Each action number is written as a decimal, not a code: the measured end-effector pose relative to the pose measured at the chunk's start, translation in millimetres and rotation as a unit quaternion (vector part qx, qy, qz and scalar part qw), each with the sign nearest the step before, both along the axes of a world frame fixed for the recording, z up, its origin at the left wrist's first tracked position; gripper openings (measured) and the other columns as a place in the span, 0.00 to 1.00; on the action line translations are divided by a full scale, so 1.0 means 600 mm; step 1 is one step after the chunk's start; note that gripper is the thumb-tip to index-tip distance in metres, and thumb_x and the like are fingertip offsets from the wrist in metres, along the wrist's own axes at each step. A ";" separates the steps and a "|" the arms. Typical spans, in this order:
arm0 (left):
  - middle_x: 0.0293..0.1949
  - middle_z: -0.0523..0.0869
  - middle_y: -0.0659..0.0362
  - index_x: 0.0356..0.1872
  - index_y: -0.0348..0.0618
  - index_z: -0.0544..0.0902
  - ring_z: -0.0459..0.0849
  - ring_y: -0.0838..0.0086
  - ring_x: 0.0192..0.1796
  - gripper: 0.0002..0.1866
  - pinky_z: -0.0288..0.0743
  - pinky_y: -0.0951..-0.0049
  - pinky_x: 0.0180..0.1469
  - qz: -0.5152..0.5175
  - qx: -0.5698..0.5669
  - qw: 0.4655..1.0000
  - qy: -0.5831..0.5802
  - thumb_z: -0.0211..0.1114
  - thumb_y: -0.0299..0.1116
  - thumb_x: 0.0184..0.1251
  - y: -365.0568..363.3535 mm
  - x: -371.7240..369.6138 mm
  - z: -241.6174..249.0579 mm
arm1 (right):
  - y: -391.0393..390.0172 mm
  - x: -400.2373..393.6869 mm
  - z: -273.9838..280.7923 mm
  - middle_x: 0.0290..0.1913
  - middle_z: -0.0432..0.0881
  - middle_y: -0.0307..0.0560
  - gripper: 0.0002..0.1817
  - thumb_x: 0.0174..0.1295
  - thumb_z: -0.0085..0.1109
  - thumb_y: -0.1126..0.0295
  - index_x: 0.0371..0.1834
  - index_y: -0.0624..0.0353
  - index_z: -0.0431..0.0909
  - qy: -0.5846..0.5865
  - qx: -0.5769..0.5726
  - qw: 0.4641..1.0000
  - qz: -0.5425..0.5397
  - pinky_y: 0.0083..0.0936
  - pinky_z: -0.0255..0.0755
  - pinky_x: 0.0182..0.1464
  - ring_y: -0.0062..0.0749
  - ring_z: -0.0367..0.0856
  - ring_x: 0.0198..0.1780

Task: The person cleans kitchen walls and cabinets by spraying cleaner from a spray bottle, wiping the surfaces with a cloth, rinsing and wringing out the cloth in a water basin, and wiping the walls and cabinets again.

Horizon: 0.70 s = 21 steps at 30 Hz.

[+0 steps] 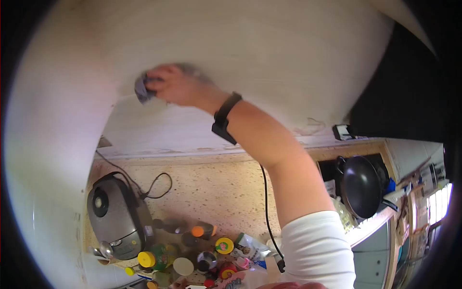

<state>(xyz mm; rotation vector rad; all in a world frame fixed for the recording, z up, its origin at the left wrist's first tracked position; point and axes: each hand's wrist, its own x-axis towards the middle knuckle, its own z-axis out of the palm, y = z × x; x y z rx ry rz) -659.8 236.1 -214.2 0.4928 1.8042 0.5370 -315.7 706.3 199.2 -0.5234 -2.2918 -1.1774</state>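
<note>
My right hand (175,86) is stretched out to the pale wall (269,53) above the counter. It grips a small grey-blue cloth (142,90) and presses it against the wall surface. The hand looks slightly blurred. A black band (225,118) sits on the wrist, and a white sleeve (315,250) covers the upper arm. My left hand is out of sight.
Below the wall lies a speckled counter (216,188). On it stand a grey rice cooker (115,216) with its black cord, several bottles and jars (202,250), and a black wok (361,185) on the stove at the right. A socket (342,131) sits on the wall.
</note>
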 end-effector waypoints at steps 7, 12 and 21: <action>0.36 0.80 0.57 0.47 0.40 0.74 0.81 0.70 0.32 0.18 0.78 0.72 0.26 -0.032 -0.012 0.999 0.001 0.60 0.37 0.58 0.044 0.029 0.010 | -0.158 0.463 0.238 0.42 0.76 0.54 0.16 0.51 0.54 0.72 0.46 0.60 0.74 0.282 0.182 0.860 -0.385 0.38 0.67 0.49 0.45 0.73 0.47; 0.36 0.80 0.57 0.47 0.40 0.74 0.80 0.70 0.33 0.17 0.79 0.71 0.27 -0.049 -0.013 0.999 0.005 0.60 0.36 0.58 0.059 0.035 0.008 | -0.195 0.748 0.129 0.52 0.70 0.57 0.29 0.57 0.47 0.69 0.65 0.52 0.58 0.484 0.278 0.659 -0.504 0.39 0.63 0.55 0.48 0.66 0.56; 0.36 0.80 0.57 0.47 0.40 0.73 0.80 0.71 0.33 0.16 0.79 0.71 0.28 -0.054 -0.012 0.998 0.009 0.60 0.35 0.58 0.057 0.047 0.000 | -0.151 0.658 0.207 0.55 0.68 0.56 0.27 0.60 0.42 0.58 0.63 0.57 0.61 0.375 0.346 0.728 -0.458 0.41 0.59 0.58 0.47 0.63 0.59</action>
